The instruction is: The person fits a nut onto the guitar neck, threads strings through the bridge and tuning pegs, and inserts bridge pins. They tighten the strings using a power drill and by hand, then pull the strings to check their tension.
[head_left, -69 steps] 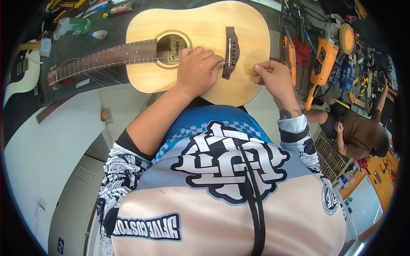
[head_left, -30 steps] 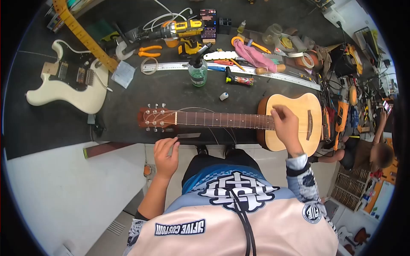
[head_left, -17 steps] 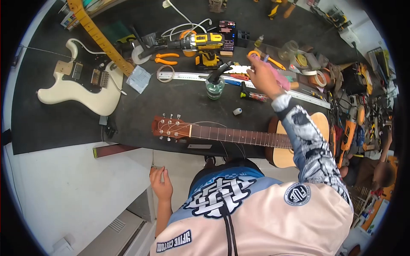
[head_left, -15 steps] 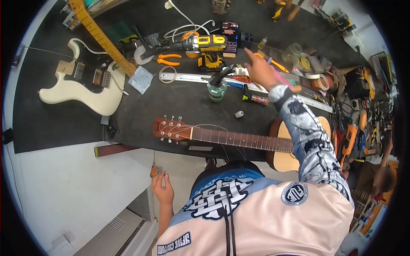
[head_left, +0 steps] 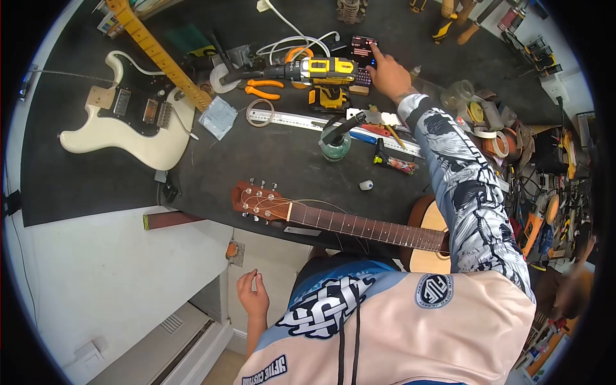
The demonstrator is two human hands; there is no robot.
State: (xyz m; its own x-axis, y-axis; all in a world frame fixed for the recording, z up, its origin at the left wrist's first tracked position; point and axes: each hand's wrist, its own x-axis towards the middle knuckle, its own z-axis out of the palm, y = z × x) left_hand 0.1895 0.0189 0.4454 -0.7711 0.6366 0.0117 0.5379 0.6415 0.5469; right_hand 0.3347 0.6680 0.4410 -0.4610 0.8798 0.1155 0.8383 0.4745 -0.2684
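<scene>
My right hand (head_left: 389, 76) stretches far across the dark bench, its fingertips on a small black case of coloured bits (head_left: 363, 52) beside a yellow cordless drill (head_left: 319, 69). It grips nothing that I can see. My left hand (head_left: 255, 298) hangs low off the bench edge, fingers loosely curled, empty. An acoustic guitar (head_left: 346, 223) lies along the near edge, headstock to the left, with loose strings curling near the nut; my right sleeve covers most of its body.
A cream electric guitar body (head_left: 125, 122) and a maple neck (head_left: 157, 51) lie at the left. Orange pliers (head_left: 262, 88), a steel ruler (head_left: 301, 120), a green spray bottle (head_left: 335, 142), tape rolls (head_left: 497, 144) and several tools crowd the back and right.
My right hand left the acoustic guitar's body and reached forward over the ruler to the bit case by the drill. My left hand dropped from the bench edge to below it.
</scene>
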